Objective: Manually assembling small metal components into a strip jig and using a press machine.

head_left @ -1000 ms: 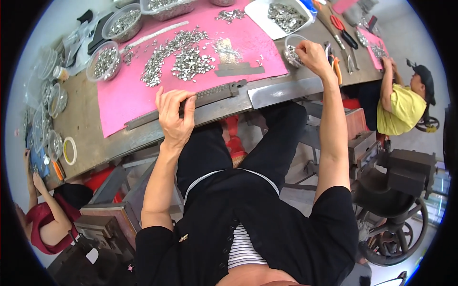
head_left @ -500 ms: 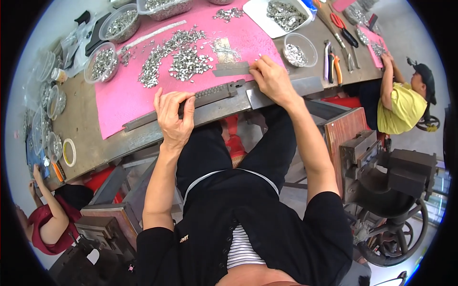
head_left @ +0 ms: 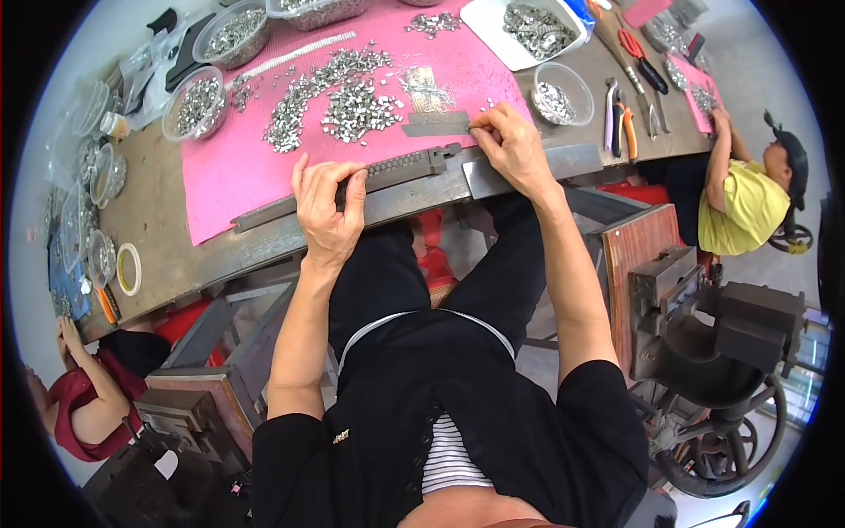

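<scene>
Along the near edge of the bench point(head_left: 167, 264), a long dark metal bar point(head_left: 352, 183) lies slantwise, partly on the pink mat point(head_left: 238, 189) and partly on the bare grey surface. The left hand point(head_left: 327, 204) lies flat over the bar's middle, fingers spread and curled over its far side, pressing it down rather than gripping it. The right hand point(head_left: 509, 145) sits just beyond the bar's right end, fingertips pinched narrow on something small at the edge of a short flat metal strip point(head_left: 437, 124) — whether it holds one of the little pieces or only the strip's end is too small to tell.

Loose heaps of small silvery metal pieces point(head_left: 339, 92) are scattered over the mat beyond both hands, and a clear bowl point(head_left: 563, 92) of the same pieces stands near the right hand. Pliers point(head_left: 621, 114) lie to the right of that bowl.

The bar looks stiff and fairly heavy, unlikely to bend or shift once weighted; it is probably best steadied from above at its middle, as the left hand does now. The small pieces seem light, hard and slippery — easy to scatter — so a fingertip pinch on one at a time suits them. The thin strip looks rigid but light enough to slide if nudged.
</scene>
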A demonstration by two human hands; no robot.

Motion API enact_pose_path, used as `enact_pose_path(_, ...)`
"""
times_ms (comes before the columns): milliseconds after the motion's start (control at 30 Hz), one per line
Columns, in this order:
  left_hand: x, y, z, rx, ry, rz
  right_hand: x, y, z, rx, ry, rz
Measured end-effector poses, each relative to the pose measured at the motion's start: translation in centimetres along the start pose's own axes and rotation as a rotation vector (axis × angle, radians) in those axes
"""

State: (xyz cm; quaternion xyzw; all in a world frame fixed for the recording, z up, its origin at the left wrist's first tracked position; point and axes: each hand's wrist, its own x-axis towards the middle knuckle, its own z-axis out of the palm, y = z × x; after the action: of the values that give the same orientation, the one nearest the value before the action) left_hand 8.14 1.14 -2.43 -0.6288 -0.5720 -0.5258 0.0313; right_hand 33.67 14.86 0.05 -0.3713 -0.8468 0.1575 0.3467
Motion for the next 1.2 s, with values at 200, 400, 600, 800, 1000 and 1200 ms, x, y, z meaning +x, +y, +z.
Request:
enact_pose_path(200,0.2,0.1,0.3,0.004,0.014,-0.002,0.5,-0.2,-0.7,-0.026,-0.114,0.07)
enact_pose_path(400,0.1,-0.1,0.2,0.01,0.016,0.003,0.6,0.1,-0.8,0.09,-0.094,0.092)
enact_pose_path(600,0.0,0.0,0.2,0.014,0.018,0.011,0.8,-0.6,-1.1,-0.018,-0.156,-0.026)
enact_pose_path(800,-0.1,0.0,0.2,0.016,0.029,0.002,0.3,-1.8,-0.9,-0.003,-0.134,0.056)
enact_pose_path(1000,0.0,0.0,0.3,0.008,0.038,0.001,-0.5,-4.9,2.5,0.203,-0.082,-0.093)
enact_pose_path(1200,0.0,-0.1,0.4,0.013,0.041,0.006,-0.3,-5.2,2.8,0.04,-0.085,-0.204)
